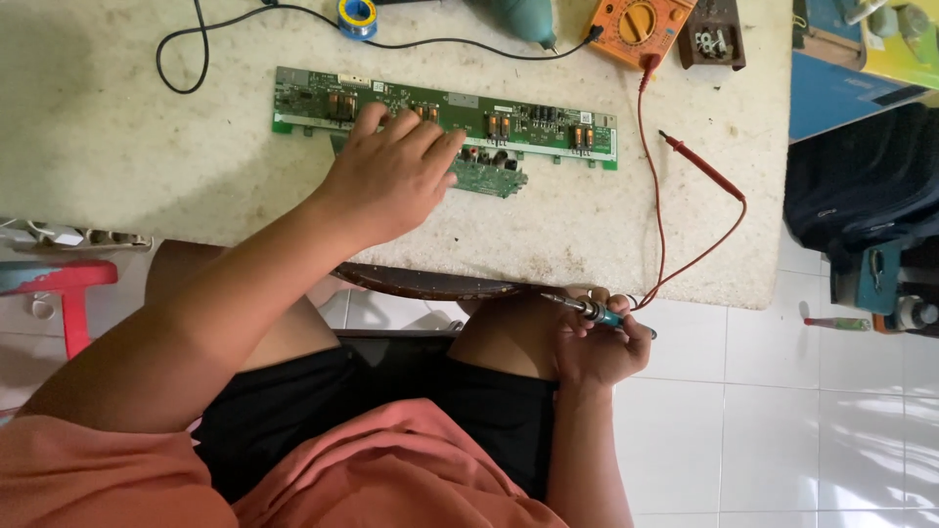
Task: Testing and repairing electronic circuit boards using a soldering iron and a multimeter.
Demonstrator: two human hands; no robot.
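A: Nearest the camera, what's the right hand [599, 347] doing?

B: Resting on the right knee, below the table edge. Fingers curled and pinching a slim teal-handled screwdriver with a metal shaft [585, 309], tip pointing up-left toward the table.

A: Anything near it?

B: A thin red test lead wire [653, 186] loops down off the edge just beside that hand, then runs back up to a red pen-shaped probe [702, 167] lying on the tabletop. Person sits in black shorts and a salmon shirt, white tile floor underneath.

A: Left hand [391, 176]?

B: Reached out over the worn, stained white table [147, 156]. Palm down, fingers slightly spread, fingertips pressing on a long narrow green circuit board with orange and black components [509, 122]. That board lies flat, lengthwise across the table, roughly centre. A smaller green circuit board [487, 176] sits just in front of it, partly under the hand.

A: Further back?

B: Far edge: an orange multimeter with a round dial [638, 24], red lead plugged into it. Small dark brown box-shaped part [712, 34] just to its right. Teal rounded tool body [518, 18] to its left, only partly in frame. A small spool of solder with blue rim [356, 15], and a black cable [186, 59] looping across the back left
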